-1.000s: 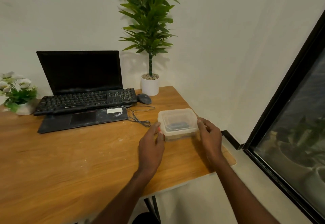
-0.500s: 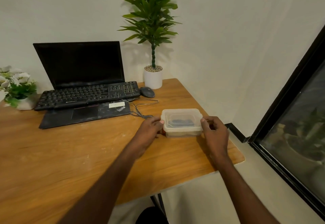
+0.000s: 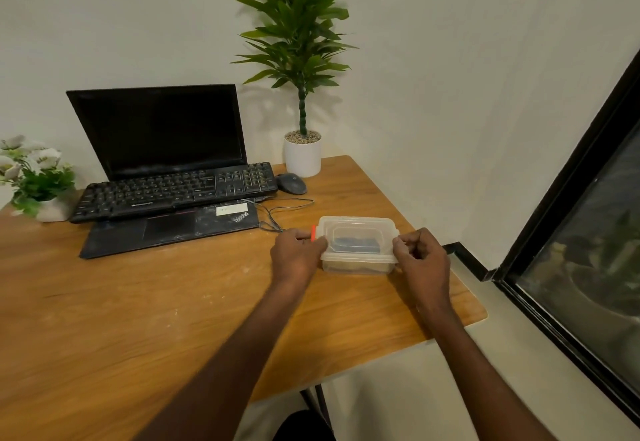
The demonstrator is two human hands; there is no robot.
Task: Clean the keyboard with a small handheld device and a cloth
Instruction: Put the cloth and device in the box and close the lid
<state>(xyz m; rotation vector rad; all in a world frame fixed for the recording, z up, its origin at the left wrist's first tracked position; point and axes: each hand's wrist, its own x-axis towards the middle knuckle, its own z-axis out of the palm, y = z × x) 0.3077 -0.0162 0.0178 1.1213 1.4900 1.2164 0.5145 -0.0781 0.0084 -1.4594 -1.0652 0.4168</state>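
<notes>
1. While both hands work at its short ends, the clear rectangular plastic container with a snap-on lid [image 3: 357, 245] sits flat on the wooden desk top [image 3: 138, 302]; all positions below are referenced to this container.
2. The left hand [image 3: 297, 256] is at the container's left end, with its fingers curled around the orange latch tab [image 3: 313, 233] on that end.
3. The right hand [image 3: 422, 260] is at the container's right end, with thumb and curled fingers pinching the lid edge there.
4. A dark flat object [image 3: 356, 244] is visible through the lid; its identity cannot be determined.
5. The black full-size external keyboard [image 3: 176, 191] lies up and to the left of the container, well apart from it, resting across the deck of an open black laptop [image 3: 162, 149] with a dark screen.
6. The dark grey computer mouse [image 3: 291, 183] sits beyond the container, just beside the keyboard's right end.
7. A thin loose grey cable [image 3: 277, 210] lies between the keyboard and the container, near the left hand.
8. A tall green plant in a white cylindrical pot [image 3: 302, 156] stands beyond the mouse, against the wall.
9. A small white-flowered plant in a white pot [image 3: 34, 181] stands far left of the container, beside the keyboard's left end.
</notes>
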